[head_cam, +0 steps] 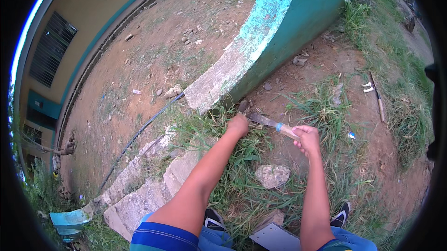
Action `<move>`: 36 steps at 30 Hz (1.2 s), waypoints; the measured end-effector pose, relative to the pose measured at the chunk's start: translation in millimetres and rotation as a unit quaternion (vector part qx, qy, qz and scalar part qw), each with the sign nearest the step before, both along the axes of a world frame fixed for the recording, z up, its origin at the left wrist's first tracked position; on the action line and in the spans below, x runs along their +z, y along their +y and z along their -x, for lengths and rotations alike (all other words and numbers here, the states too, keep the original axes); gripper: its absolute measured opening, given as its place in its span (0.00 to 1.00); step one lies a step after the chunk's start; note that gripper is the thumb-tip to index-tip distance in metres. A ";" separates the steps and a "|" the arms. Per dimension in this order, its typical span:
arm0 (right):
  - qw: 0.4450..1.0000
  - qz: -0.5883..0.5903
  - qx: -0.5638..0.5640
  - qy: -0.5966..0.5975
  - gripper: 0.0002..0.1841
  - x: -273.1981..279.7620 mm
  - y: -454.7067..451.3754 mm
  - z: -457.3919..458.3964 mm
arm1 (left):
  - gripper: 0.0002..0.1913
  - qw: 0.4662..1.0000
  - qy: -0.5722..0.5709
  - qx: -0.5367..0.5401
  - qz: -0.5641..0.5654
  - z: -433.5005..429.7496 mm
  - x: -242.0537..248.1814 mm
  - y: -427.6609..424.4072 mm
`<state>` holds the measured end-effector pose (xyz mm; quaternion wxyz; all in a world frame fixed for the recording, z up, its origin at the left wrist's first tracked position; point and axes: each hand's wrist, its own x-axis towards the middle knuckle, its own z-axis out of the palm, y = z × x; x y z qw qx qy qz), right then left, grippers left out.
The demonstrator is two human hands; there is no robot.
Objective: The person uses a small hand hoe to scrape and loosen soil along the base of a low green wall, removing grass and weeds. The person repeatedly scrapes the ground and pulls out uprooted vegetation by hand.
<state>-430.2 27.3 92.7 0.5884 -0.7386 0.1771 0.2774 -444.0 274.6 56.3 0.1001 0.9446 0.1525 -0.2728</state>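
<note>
My left hand [238, 125] is closed on a tuft of green grass [218, 123] at the foot of a turquoise-painted concrete wall [297, 30]. My right hand [306, 139] grips the wooden handle of a wide-bladed knife [267, 120], which has a blue band where handle meets blade. The blade points left, and its tip lies close to my left fist, low over the soil. Whether it touches the grass or the ground I cannot tell. Below the knife, between my forearms, a rough stone [273, 176] rests in the grass.
Broken concrete slabs [139, 202] lie at lower left, beside a dark hose [139, 132]. A long tool with a wooden handle [380, 106] lies on the soil at right, near white curved pieces [367, 87]. A grey panel [274, 237] is between my feet. A building [87, 16] stands at upper left.
</note>
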 end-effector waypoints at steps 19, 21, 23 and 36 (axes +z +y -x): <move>0.988 -0.126 -0.076 0.041 0.13 -23.5 50.6 48.6 | 0.26 0.988 -0.030 0.146 0.048 -9.2 0.2 16.5; 0.994 -0.093 -0.046 -0.028 0.13 -5.9 48.4 40.2 | 0.25 0.987 -0.017 0.149 0.052 -9.3 7.1 14.9; 0.993 -0.068 0.005 -0.093 0.13 37.2 22.6 25.3 | 0.25 0.990 0.006 0.129 0.047 -8.6 7.2 17.0; 0.990 -0.129 -0.064 0.006 0.12 -14.0 62.5 45.4 | 0.23 0.990 -0.059 0.118 0.041 -3.3 -15.4 24.5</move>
